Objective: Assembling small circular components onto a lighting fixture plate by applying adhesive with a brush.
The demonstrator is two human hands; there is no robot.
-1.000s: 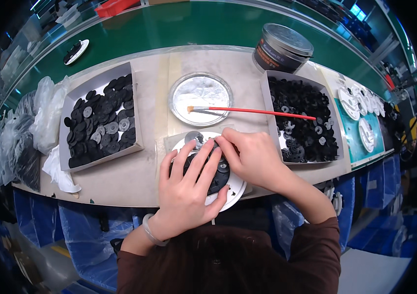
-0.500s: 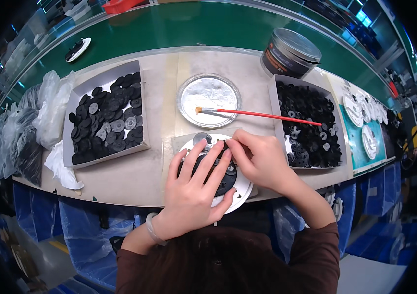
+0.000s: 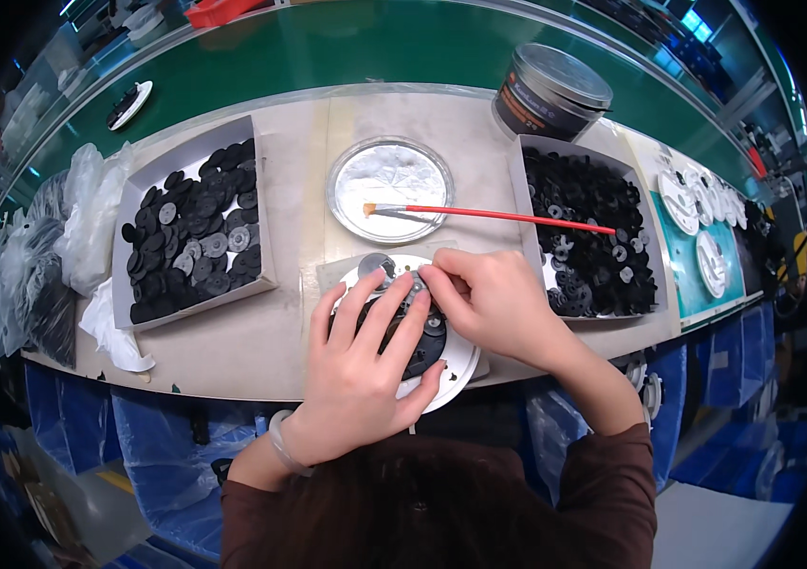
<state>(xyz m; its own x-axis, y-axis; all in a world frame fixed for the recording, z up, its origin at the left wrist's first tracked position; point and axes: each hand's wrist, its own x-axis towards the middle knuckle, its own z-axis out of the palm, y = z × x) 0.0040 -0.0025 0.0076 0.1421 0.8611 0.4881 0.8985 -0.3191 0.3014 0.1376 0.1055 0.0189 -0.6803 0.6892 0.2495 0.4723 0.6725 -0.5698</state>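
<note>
A round white plate lies on the near edge of the bench, carrying black round parts and a translucent grey disc at its far side. Over it my left hand rests with fingers spread, covering much of the parts. My right hand works at the plate's far right edge, thumb and forefinger pinched close to my left fingertips. Whatever sits in that pinch is too small and hidden to make out.
Beyond the plate, a red-handled brush lies across a round shallow dish. Boxes of black gears stand left and right. A lidded tin stands behind; white plates lie far right, plastic bags far left.
The whole view has shifted slightly. My right fingertips have moved a little left along the plate's far edge. My left hand stays spread over the parts.
</note>
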